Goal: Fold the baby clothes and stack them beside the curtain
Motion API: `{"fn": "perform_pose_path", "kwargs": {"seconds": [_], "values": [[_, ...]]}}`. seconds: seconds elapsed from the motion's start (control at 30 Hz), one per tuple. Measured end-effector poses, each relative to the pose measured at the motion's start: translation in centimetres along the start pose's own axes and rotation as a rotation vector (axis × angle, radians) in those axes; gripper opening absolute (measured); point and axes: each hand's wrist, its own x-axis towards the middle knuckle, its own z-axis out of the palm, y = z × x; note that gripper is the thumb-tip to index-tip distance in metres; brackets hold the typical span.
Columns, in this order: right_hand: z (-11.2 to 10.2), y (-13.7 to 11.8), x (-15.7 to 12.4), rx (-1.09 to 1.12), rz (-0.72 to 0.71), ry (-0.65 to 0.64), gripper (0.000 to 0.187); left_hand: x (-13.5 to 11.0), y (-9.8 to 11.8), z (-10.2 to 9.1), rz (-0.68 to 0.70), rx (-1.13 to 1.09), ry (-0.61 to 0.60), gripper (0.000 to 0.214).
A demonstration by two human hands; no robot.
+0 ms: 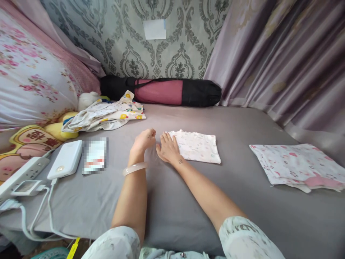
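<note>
On the grey bed sheet (188,194) lies a small white cloth garment (198,145), folded into a flat rectangle with a faint pink and green print. My right hand (169,149) rests palm down over its left end, fingers stretched out and slightly spread. Just left of it is my left hand (142,142), with a pale bangle (136,168) on the wrist. Its fingers are curled in, and I see nothing in them. A small gap of sheet separates the two hands, and the left one does not touch the cloth.
Folded pink-and-white fabric (299,165) lies at right; crumpled printed clothes (107,115) are at back left. A black-and-pink long bag (159,91) lines the wall. A power bank (66,158), blurred packet (95,155), power strip (24,176) and cables sit at left.
</note>
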Motion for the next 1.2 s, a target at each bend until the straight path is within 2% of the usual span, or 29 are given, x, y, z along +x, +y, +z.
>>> {"fn": "perform_pose_path", "kwargs": {"seconds": [0.1, 0.2, 0.33, 0.43, 0.53, 0.73, 0.93, 1.2], "values": [[-1.3, 1.0, -0.3, 0.067, -0.012, -0.028, 0.059, -0.2, 1.7, 0.3, 0.045, -0.003, 0.077, 0.034], [-2.9, 3.1, -1.4, 0.064, 0.008, 0.020, 0.058, -0.5, 4.1, 1.3, 0.111, 0.009, 0.098, 0.037], [-4.4, 7.0, -3.6, -0.010, 0.076, 0.025, 0.058, -0.7, 7.1, 3.9, 0.286, 0.012, 0.072, 0.041], [-4.6, 9.1, -4.6, -0.055, 0.095, -0.013, 0.058, -0.6, 8.4, 6.2, 0.447, 0.043, 0.085, 0.041], [-4.4, 10.0, -5.0, -0.080, 0.086, -0.026, 0.058, -0.4, 8.7, 8.1, 0.490, 0.104, 0.100, 0.041], [-3.8, 10.4, -4.9, -0.090, 0.072, 0.001, 0.058, 0.3, 8.2, 10.4, 0.423, 0.195, 0.135, 0.048], [-3.8, 10.6, -4.8, -0.088, 0.074, 0.028, 0.056, 0.6, 8.1, 10.6, 0.423, 0.246, 0.164, 0.049], [-4.0, 11.9, -5.3, -0.126, 0.158, 0.092, 0.057, 0.0, 8.1, 10.5, 0.382, 0.224, 0.158, 0.052]]}}
